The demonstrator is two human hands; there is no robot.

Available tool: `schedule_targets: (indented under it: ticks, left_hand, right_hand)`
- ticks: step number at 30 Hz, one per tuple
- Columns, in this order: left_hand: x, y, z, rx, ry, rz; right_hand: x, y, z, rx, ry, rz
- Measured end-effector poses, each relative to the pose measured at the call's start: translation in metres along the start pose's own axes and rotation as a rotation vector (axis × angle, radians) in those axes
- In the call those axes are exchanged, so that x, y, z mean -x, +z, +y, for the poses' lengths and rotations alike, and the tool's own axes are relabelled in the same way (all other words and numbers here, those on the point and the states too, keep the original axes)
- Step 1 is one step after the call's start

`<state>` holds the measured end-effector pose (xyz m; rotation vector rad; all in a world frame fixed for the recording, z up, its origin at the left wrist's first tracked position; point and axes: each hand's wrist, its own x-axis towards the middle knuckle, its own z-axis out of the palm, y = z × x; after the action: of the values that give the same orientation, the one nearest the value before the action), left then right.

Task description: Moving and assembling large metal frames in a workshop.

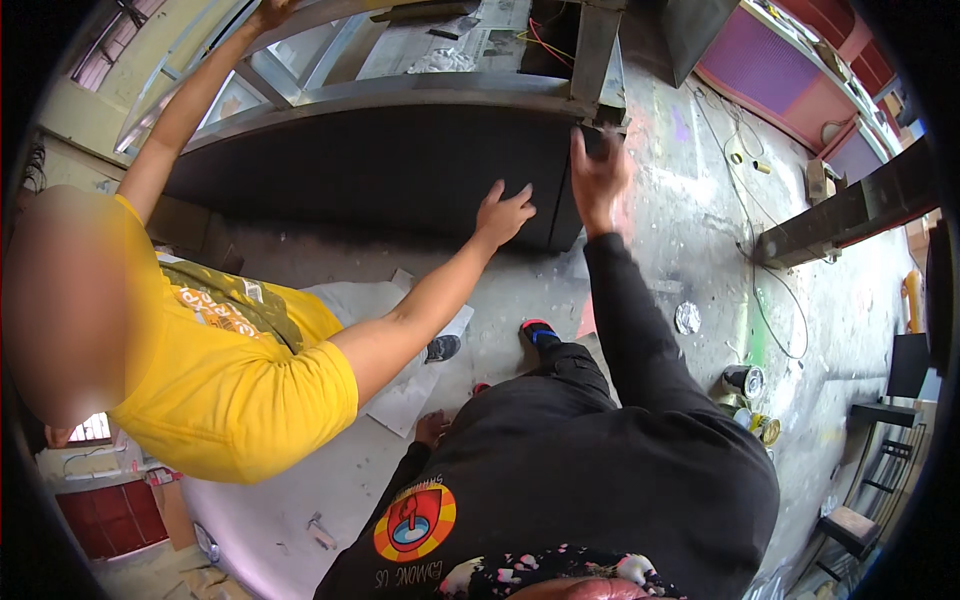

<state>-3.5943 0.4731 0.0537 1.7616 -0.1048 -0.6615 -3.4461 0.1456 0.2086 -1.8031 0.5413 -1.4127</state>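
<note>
My right hand (600, 182) reaches forward to the right end of a long black panel (380, 165), close under a metal post (597, 55). Its fingers are apart and slightly blurred, and I see nothing held in them; whether they touch the panel is unclear. Down beside my hip is my left hand (432, 428), small and partly hidden, its fingers hard to make out. The panel forms the side of a large metal frame (420, 88). At my left a person in a yellow shirt (250, 400) raises one hand to the frame and holds the other open before the panel.
A dark beam (850, 215) juts in from the right above the stained floor. Cables (750, 215) trail across that floor, near several paint cans (745, 380). White sheets (400, 400) lie between me and the person. A purple and pink counter (765, 60) stands at the far right.
</note>
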Motion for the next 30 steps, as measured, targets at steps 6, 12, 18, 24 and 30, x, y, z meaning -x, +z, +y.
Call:
schedule_targets:
  ticks: [6,12,18,24,30]
  left_hand:
    - [0.155,-0.036,-0.172,0.232,-0.391,0.257]
    - [0.165,-0.04,-0.172,0.069,-0.231,0.178]
    - [0.164,-0.042,-0.281,0.213,-0.318,0.144]
    - [0.086,-0.027,-0.063,0.164,-0.445,0.305]
    - [-0.16,0.038,0.296,0.109,0.538,0.616]
  right_hand:
    - [-0.104,0.07,-0.074,-0.065,0.036,0.192]
    - [-0.112,0.062,-0.068,-0.081,-0.036,0.21]
    - [-0.001,0.061,-0.007,0.155,0.065,0.071]
    - [0.064,0.02,0.064,0.343,0.4,-0.095]
    - [0.076,0.043,0.069,0.257,0.246,-0.196]
